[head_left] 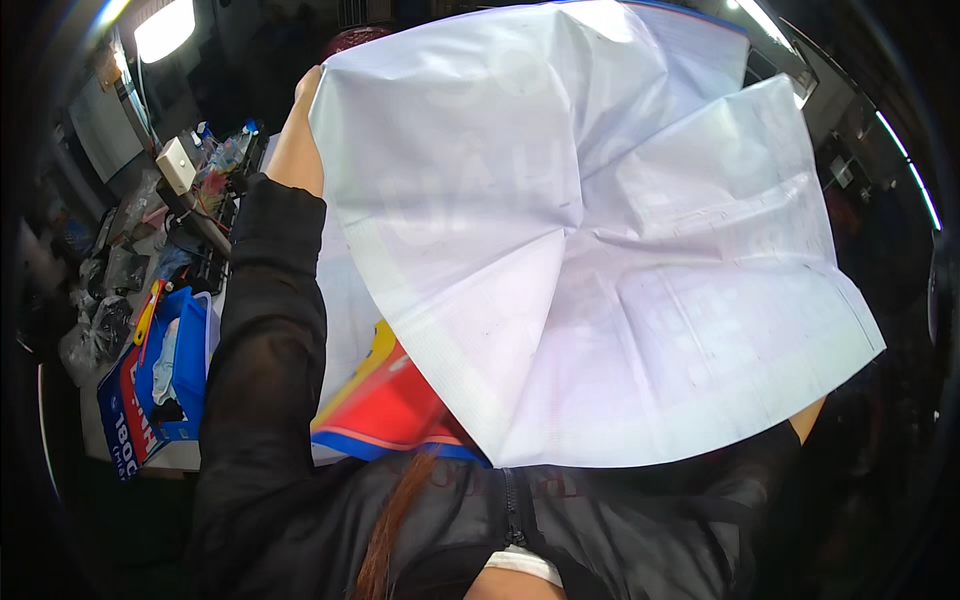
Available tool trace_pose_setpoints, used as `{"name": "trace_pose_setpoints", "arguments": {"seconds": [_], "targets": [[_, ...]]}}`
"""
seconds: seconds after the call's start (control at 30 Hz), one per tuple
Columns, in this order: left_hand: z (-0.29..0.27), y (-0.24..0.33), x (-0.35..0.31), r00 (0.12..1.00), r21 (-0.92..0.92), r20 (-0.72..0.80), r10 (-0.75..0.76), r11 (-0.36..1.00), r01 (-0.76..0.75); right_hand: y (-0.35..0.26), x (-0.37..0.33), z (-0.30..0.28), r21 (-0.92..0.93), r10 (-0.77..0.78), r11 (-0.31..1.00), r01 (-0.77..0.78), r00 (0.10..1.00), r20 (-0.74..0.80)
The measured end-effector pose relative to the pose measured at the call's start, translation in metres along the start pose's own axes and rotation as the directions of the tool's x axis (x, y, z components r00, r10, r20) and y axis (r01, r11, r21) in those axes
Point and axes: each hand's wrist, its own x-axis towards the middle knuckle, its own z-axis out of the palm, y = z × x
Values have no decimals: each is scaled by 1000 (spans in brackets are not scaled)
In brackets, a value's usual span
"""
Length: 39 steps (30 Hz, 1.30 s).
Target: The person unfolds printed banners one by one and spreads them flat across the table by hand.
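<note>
A large white plastic banner sheet [450, 180] is raised in front of me, creased and folded toward its middle. Pale lettering shows through it from the other face. At its upper left corner my left hand [307, 88] is closed on the edge, the fingers mostly behind the sheet. The sheet hides my right hand; only a bit of bare right arm shows past the lower right edge. Under the lower left edge, a red, yellow and blue printed banner part [390, 405] lies close to my body; whether it belongs to the same sheet I cannot tell.
To the left, a blue plastic basket [182, 375] holds a light cloth and dark items, with a yellow-handled tool [150, 313] at its rim. A blue and red printed piece [125, 415] lies beside it. Plastic bags [105, 325] and a white switch box [176, 166] are farther back.
</note>
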Motion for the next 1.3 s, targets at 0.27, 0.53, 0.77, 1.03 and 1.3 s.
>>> {"name": "trace_pose_setpoints", "arguments": {"seconds": [0.27, 0.53, 0.77, 1.03, 1.3], "targets": [[-111, -54, 18, 931, -155, -315, -182, 978, 139, -61, -32, -52, -316, -193, 934, 166, 980, -56], [-173, -65, -8, 460, 885, -464, 757, 415, 211, -64, -7, -67, -559, -259, 796, 233, 965, 34], [-18, -196, -188, 772, 733, 632, 67, -375, -568, -42, 147, -75, -805, -388, 358, 473, 860, 332], [38, -196, -212, 394, 388, 919, 10, -211, -897, 93, 155, 143, -847, -131, -64, 527, 837, 531], [49, -216, -172, 571, 576, 813, -115, 7, -818, 334, 205, 409, -828, 411, -39, 559, 764, 497]]}}
